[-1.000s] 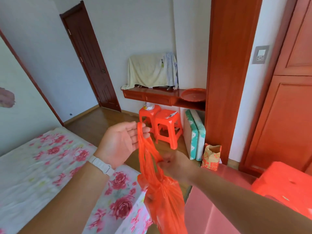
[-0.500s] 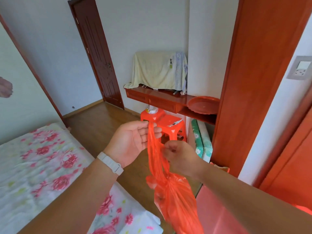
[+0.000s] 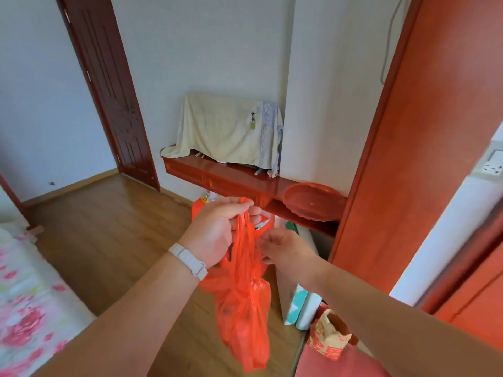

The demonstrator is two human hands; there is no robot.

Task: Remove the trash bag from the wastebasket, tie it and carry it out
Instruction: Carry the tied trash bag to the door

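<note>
At the near left edge we see a bed with a white sheet printed in pink roses [image 3: 24,308], soft and blurred. Beyond it a floor of glossy brown wood planks [image 3: 109,227] runs to a tall, dark red-brown panelled wooden door [image 3: 114,99] in the far left wall.

Our left hand [image 3: 217,229], with a pale grey band at the wrist [image 3: 187,261], is raised at the centre. Its fingers [image 3: 239,206] are curled and pressed together around the gathered handles of a thin, crinkled, translucent orange plastic trash bag [image 3: 242,308]. The bag hangs in the air between our two forearms, above the floor, its long axis near vertical: handles point up into the left hand, and the narrow crumpled bottom points down toward us. The upper part is drawn into tight stretched strips; lower down it bulges loosely.

Just right of the handles our right hand [image 3: 285,247] touches the bag's upper part. Its fingers are bent toward the plastic, but we cannot tell whether they pinch it.

Behind, a shiny red-brown wall-mounted wooden shelf [image 3: 226,178] carries a cream cloth draped over a boxy shape [image 3: 220,129] and a round red plastic tray [image 3: 313,201]. Farther right stands a broad, smooth red-brown wooden panel [image 3: 422,159], with a small patterned paper bag [image 3: 329,338] on the floor at its near side.
</note>
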